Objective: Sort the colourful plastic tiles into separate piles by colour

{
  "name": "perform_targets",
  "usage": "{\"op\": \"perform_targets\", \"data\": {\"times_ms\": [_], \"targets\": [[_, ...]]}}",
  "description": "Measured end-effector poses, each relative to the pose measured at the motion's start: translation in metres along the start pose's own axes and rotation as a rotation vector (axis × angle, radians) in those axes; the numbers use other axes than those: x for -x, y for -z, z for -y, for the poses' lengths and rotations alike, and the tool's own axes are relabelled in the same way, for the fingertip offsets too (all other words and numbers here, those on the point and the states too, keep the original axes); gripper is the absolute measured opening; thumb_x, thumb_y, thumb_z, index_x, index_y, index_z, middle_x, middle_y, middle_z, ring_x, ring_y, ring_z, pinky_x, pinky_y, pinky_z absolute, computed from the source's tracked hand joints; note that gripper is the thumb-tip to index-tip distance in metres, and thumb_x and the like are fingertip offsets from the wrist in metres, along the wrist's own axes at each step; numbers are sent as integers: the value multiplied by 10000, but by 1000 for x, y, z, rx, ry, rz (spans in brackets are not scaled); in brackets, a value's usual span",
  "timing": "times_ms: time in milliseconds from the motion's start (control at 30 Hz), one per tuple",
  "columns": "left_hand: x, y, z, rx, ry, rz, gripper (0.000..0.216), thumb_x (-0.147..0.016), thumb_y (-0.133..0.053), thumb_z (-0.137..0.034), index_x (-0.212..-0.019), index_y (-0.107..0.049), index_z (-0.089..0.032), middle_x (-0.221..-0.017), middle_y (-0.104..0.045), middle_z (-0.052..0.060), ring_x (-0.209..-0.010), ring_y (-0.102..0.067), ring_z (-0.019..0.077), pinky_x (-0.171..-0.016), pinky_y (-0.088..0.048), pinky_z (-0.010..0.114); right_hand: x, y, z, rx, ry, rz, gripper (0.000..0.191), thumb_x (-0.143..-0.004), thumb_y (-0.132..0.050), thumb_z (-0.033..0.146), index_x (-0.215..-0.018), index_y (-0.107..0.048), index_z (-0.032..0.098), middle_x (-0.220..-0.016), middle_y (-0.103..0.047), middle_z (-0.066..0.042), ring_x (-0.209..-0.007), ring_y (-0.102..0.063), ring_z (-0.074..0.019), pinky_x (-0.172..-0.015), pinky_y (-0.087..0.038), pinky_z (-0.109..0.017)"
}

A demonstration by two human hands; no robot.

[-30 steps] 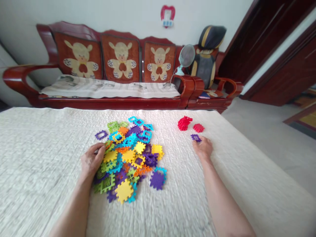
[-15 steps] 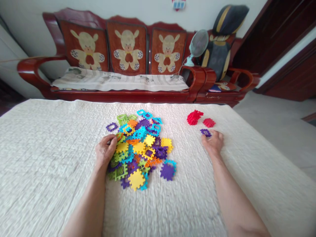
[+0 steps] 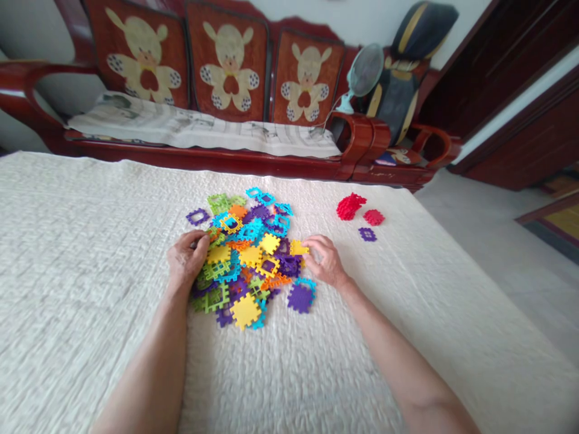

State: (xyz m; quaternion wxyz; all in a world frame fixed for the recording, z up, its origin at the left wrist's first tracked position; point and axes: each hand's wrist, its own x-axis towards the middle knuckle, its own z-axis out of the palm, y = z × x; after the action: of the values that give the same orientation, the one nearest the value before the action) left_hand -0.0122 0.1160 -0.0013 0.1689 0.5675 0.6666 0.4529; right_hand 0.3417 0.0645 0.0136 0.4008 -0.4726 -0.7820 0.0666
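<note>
A heap of flat, toothed plastic tiles in yellow, purple, blue, green and orange lies on a cream quilted cloth. My left hand rests curled on the heap's left edge, fingertips on the tiles. At the heap's right edge, the fingers of my right hand are bent and touch a yellow tile. Further right lie a stack of red tiles, one loose red tile and a single purple tile, all apart from my hands.
A dark red wooden sofa with bear-print cushions stands behind the cloth. A small fan and a dark backpack sit at its right end. Bare floor and dark doors lie to the right.
My right hand let go of the purple tile near the red ones and moved left to the heap's right edge. The left hand stayed on the heap. The camera tilted down.
</note>
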Motion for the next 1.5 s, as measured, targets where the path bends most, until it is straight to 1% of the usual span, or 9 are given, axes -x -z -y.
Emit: {"op": "perform_targets", "data": {"times_ms": [167, 433, 567, 733, 833, 1033, 1233, 1367, 1500], "targets": [[0, 0, 0, -8, -2, -13, 283, -757, -549, -434, -826, -717, -216, -954, -729, 29, -935, -656, 216, -930, -501, 330, 5, -5, 17, -119, 50, 195, 414, -761, -595, 272, -1171, -607, 215, -1185, -618, -94, -1156, -555, -275, -1026, -428, -476], [1, 0, 0, -27, -8, -17, 271, -764, -549, -424, -830, -711, -217, -948, -728, 19, -907, -652, 200, -920, -509, 309, 6, -7, 5, -243, -7, 136, 341, -805, -561, 293, -1136, -614, 230, -1168, -628, -100, -1156, -569, -271, -1030, -457, -476], [1, -1, 1, -35, -16, -16, 262, -772, -549, -430, -829, -708, -230, -945, -725, 9, -942, -651, 201, -924, -505, 299, 4, -9, 6, -198, -31, 148, 356, -822, -568, 314, -1163, -611, 221, -1225, -623, -108, -1193, -554, -267, -1056, -432, -485], [0, -1, 2, -21, -16, -17, 273, -765, -551, -437, -833, -710, -225, -965, -726, 19, -959, -652, 214, -943, -503, 317, 2, -8, 7, -225, 59, 193, 178, -858, -567, 318, -972, -677, 237, -992, -716, -58, -1062, -616, -247, -1019, -445, -495], [0, -1, 2, -28, -11, -15, 286, -761, -545, -444, -822, -711, -220, -963, -727, 26, -944, -654, 216, -912, -514, 318, 2, -9, 6, -249, 79, 151, 136, -877, -556, 296, -888, -678, 237, -931, -723, -48, -1009, -633, -232, -990, -466, -476], [0, 0, 0, -38, -2, -15, 282, -754, -556, -439, -829, -718, -220, -948, -730, 21, -873, -654, 205, -911, -516, 323, 4, -17, 0, -127, -58, -29, 198, -893, -523, 271, -1031, -659, 231, -1078, -688, -83, -1068, -621, -234, -967, -487, -433], [0, -1, 1, -34, -10, -20, 280, -765, -557, -437, -830, -723, -222, -944, -731, 23, -905, -655, 212, -905, -512, 318, -11, -26, 0, 31, -55, 42, 259, -889, -543, 270, -1129, -630, 230, -1108, -691, -79, -1081, -601, -248, -977, -437, -436], [0, -1, 1, -39, -12, -20, 271, -768, -560, -431, -836, -724, -226, -940, -732, 19, -870, -652, 204, -930, -505, 322, -30, -36, -2, 161, -96, 146, 258, -833, -631, 262, -1088, -645, 222, -1060, -707, -82, -1034, -597, -267, -943, -404, -445], [1, -1, -2, -33, -4, -24, 262, -765, -560, -423, -822, -723, -225, -952, -732, 18, -871, -650, 201, -928, -505, 318, -38, -43, -3, 161, -119, 177, 224, -800, -656, 228, -1025, -656, 235, -995, -713, -48, -1014, -602, -254, -930, -397, -433]]}}
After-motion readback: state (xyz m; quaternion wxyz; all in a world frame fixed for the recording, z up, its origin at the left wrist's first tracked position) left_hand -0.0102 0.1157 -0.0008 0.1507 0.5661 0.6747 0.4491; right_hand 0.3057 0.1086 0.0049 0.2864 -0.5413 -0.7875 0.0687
